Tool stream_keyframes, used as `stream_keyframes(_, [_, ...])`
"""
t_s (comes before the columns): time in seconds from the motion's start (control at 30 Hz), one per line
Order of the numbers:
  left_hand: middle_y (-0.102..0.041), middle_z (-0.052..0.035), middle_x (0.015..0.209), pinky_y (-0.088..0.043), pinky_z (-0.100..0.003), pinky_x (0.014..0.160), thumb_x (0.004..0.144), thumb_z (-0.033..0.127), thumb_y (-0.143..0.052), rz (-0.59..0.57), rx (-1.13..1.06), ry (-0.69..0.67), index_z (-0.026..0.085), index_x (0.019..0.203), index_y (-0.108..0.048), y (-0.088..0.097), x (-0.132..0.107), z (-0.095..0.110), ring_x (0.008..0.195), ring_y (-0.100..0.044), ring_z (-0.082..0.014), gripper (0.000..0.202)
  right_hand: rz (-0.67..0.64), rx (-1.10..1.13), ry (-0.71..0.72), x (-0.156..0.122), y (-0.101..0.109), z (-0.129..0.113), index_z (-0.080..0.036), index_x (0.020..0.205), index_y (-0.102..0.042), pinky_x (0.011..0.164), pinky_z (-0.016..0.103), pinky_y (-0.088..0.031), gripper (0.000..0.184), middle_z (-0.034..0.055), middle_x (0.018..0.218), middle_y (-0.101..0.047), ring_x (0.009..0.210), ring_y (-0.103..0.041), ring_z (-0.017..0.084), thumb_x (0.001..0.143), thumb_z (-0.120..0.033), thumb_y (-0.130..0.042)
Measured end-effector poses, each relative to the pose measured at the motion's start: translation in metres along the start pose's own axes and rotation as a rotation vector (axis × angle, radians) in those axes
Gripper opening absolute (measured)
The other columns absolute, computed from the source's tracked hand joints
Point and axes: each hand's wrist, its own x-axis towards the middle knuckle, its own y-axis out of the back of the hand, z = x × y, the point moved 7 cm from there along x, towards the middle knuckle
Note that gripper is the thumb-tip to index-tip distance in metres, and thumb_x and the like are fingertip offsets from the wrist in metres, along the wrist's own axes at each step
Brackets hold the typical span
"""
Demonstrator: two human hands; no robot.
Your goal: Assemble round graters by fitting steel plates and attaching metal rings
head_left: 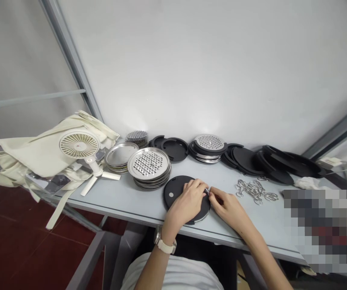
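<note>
A black round disc (pixel 182 194) with a small silver dot on its face is held flat on the grey surface (pixel 218 174), close to the near edge. A thin metal rim can be glimpsed beneath it at the lower right. The left hand (pixel 188 200) is laid over the disc with its fingers curled toward the far right of the rim, though a firm grip cannot be confirmed. A small metal piece (pixel 206 190) is pinched by the right hand (pixel 222 205) between thumb and forefinger at that rim; its exact form is hidden. The disc would probably handle as a light, stiff part, best held by its rim, while the tiny piece seems likely to slip.

Metal link chains (pixel 255 191) are heaped to the right. Stacks of perforated steel discs (pixel 148 163), plain metal discs (pixel 120 155) and black discs (pixel 242 161) are ranged along the far edge. A cream fan (pixel 79 145) rests on a canvas bag (pixel 31 157) at the left end. No brand or writing can be read.
</note>
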Motion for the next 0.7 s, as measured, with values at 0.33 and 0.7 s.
stream_keyframes(0.33, [-0.051, -0.0053, 0.114, -0.038, -0.035, 0.094, 0.095, 0.016, -0.037, -0.004, 0.039, 0.016, 0.020, 0.110, -0.047, -0.0003, -0.0006, 0.0005, 0.108, -0.045, -0.0198, 0.019, 0.024, 0.003, 0.010, -0.0003, 0.0005, 0.0005, -0.022, 0.069, -0.046, 0.052, 0.023, -0.033, 0.023, -0.0039, 0.054, -0.049, 0.049, -0.046, 0.013, 0.089, -0.029, -0.037])
stream_keyframes(0.7, [-0.055, -0.0038, 0.113, -0.038, -0.034, 0.095, 0.095, 0.016, -0.037, 0.018, -0.019, 0.009, 0.021, 0.112, -0.050, 0.0011, -0.0012, -0.0010, 0.107, -0.046, -0.0183, 0.022, -0.019, 0.025, 0.014, -0.0014, -0.0009, -0.0011, -0.021, 0.078, -0.054, 0.059, 0.026, -0.038, 0.033, 0.0036, 0.069, -0.064, 0.062, -0.057, 0.018, 0.095, -0.034, -0.029])
